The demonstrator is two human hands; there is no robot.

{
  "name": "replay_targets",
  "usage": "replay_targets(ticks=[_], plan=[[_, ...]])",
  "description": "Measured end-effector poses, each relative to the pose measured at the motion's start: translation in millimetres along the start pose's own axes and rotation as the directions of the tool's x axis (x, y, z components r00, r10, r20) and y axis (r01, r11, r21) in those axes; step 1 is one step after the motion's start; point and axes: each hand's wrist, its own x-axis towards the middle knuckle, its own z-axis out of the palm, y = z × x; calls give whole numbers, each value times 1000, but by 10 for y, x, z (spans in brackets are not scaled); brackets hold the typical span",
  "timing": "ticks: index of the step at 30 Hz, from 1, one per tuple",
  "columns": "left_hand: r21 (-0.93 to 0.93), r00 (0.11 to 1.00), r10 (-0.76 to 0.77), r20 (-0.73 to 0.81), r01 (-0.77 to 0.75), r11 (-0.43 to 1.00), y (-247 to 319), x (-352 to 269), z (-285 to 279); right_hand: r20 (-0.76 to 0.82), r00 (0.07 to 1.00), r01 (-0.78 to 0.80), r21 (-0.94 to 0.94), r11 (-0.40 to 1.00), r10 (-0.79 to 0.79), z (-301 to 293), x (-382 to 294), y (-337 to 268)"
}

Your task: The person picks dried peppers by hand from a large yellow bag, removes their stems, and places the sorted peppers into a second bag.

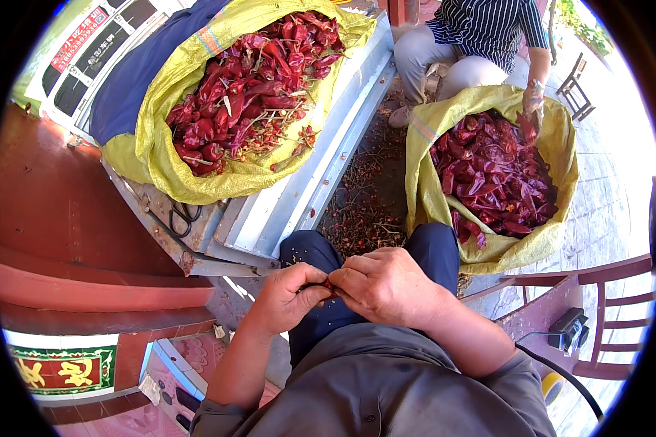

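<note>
Above my lap, my left hand [292, 297] and my right hand [385, 284] meet around a dried red chili pepper [328, 289]. Both hands pinch it between thumb and fingers, so only a small dark red part shows. Pale seeds are scattered on my dark trousers [320, 322]. Ahead to the left, a yellow woven sack [213, 183] lies wide-mouthed, filled with dried red chilies [262, 82], some with stems. To the right, a second yellow woven sack [536, 248] stands upright, holding dark red chili pods [492, 175].
Across from me sits a person in a striped shirt [475, 27], one gloved hand [533, 106] over the right sack. Metal sheeting [306, 175] supports the left sack. Stems and bits litter the floor [366, 202]. A wooden chair [552, 306] stands at right, near a black cable [568, 377].
</note>
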Motion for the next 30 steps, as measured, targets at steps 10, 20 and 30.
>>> replay_targets(ticks=[10,20,30], plan=[[-320,978,200,-57,-207,925,-180,28,69,-40,902,-346,526,777,430,147,-240,152],[-392,990,137,-44,-143,909,-302,240,338,-106,904,-262,627,733,414,366,-490,236],[61,982,178,55,-181,981,-97,538,253,211,759,-488,811,323,615,355,-618,447]])
